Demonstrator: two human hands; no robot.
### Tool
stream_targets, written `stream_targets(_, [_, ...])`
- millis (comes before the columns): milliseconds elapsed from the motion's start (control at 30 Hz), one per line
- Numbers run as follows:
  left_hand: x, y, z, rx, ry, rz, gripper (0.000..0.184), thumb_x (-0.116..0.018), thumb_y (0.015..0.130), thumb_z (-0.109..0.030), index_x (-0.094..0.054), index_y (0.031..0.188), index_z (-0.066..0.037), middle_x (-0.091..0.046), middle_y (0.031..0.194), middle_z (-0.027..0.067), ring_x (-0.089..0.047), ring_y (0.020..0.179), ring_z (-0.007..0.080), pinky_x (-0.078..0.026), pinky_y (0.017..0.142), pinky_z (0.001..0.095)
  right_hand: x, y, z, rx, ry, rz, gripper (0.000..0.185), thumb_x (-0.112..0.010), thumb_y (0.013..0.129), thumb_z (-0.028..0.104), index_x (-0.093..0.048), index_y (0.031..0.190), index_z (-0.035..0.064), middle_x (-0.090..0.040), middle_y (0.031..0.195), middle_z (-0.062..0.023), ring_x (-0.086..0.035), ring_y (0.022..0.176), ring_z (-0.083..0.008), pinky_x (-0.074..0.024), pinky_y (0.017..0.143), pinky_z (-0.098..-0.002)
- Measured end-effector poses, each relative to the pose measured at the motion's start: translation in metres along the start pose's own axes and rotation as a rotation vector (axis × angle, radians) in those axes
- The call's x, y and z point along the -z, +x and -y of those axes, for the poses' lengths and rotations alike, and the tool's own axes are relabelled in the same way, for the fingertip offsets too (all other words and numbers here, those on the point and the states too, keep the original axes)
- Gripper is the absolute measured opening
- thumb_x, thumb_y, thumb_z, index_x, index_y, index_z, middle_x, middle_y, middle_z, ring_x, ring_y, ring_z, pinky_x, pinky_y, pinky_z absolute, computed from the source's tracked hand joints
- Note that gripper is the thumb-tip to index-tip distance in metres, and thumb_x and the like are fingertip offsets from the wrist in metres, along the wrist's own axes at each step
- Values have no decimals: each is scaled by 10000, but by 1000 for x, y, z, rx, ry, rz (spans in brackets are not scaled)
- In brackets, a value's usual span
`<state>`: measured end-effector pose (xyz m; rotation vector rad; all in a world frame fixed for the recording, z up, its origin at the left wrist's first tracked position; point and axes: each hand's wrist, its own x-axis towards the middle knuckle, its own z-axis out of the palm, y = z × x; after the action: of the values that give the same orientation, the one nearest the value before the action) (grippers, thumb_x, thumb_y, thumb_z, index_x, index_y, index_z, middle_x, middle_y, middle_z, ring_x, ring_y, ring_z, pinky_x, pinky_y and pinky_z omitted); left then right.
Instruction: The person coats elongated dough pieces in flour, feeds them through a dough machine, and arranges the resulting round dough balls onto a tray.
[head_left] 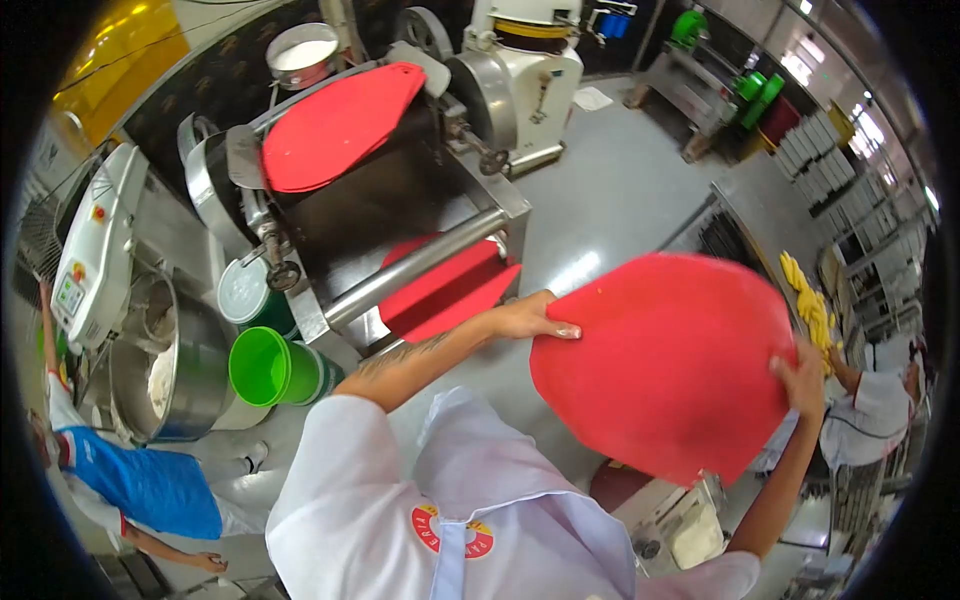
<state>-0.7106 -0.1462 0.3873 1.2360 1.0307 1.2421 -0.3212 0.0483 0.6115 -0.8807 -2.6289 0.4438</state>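
A large, roughly round red sheet is held up in front of my body, and its material cannot be told for certain. My left hand grips its left edge, thumb on top. On the right edge, my right hand is closed around the rim, its fingers partly hidden. Similar red sheets lie on top of the metal roller machine at the upper left. More red material shows lower down, behind the machine's front bar.
A green bucket and a lidded white tub stand beside the machine. At the left is a mixer bowl with pale contents. A person in blue is at the lower left, another in white at the right.
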Motion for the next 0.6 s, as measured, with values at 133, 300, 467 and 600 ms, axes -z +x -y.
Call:
stream_targets(133, [37,-67,-70,62,-321,-347,420,-760,874,-233,-645,1162,49,-700,1070,95,-671,979,168,-551,858,344,-4,169,36,189,55,-249,255,-545,986,150,-665,1159,7,-691,1027,-87,-618,867,-145,-481,792,-290])
stream_targets(300, [139,-174,-22,-50,-500,-830,355,-705,891,-130,-620,1192,36,-695,1059,108,-689,948,198,-571,852,359,-15,202,121,373,366,-401,293,-520,1019,136,-621,1256,-3,-674,1171,-99,-659,981,-174,-511,861,-300])
stream_targets(467, [219,-270,-37,-209,-376,-1221,299,-665,908,-105,-615,1173,25,-684,1072,107,-683,922,207,-573,827,360,-104,184,127,245,648,-146,267,-561,999,186,-661,1133,-23,-686,1053,-122,-672,849,-178,-537,765,-303])
stream_targets(600, [294,-286,-57,-472,-316,-1394,319,-644,915,-83,-583,1195,58,-671,1104,127,-676,961,229,-562,853,378,-195,181,87,-89,892,-40,231,-579,978,124,-663,1125,-33,-693,1034,-102,-685,870,-178,-535,818,-307])
